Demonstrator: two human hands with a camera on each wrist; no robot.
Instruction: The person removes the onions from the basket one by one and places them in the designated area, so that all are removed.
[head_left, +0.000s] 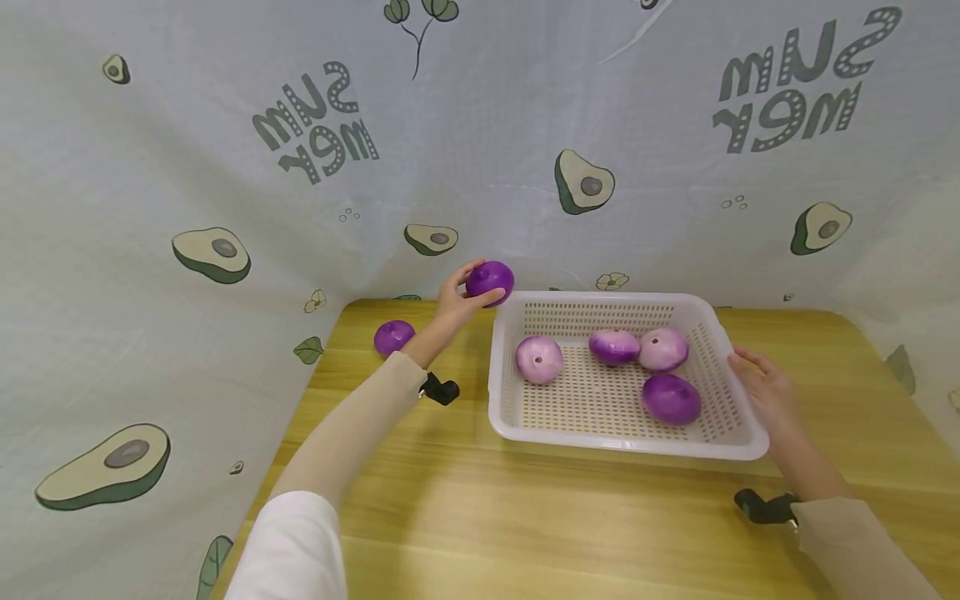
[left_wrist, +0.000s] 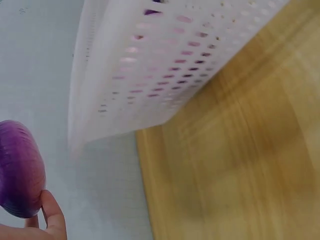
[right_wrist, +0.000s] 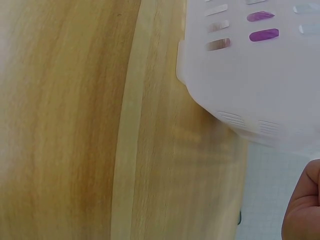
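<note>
A purple onion [head_left: 491, 282] is held by my left hand [head_left: 454, 305], thumb and fingers around it, just off the back left corner of the white plastic basket [head_left: 585, 437]. The left wrist view shows the same onion [left_wrist: 20, 170] at its left edge. My right hand [head_left: 767, 390] grips the basket's right rim; in the right wrist view only part of this hand [right_wrist: 304, 205] shows. Several onions lie in the basket: a pale one [head_left: 538, 360] on the left, two touching near the back, and a dark purple one [head_left: 671, 399] at front right.
Another purple onion [head_left: 393, 337] lies on the wooden table [head_left: 480, 517] behind my left forearm. A cloth printed with avocados [head_left: 585, 182] hangs behind the table and along its left side. Black mounts [head_left: 765, 507] sit at both wrists.
</note>
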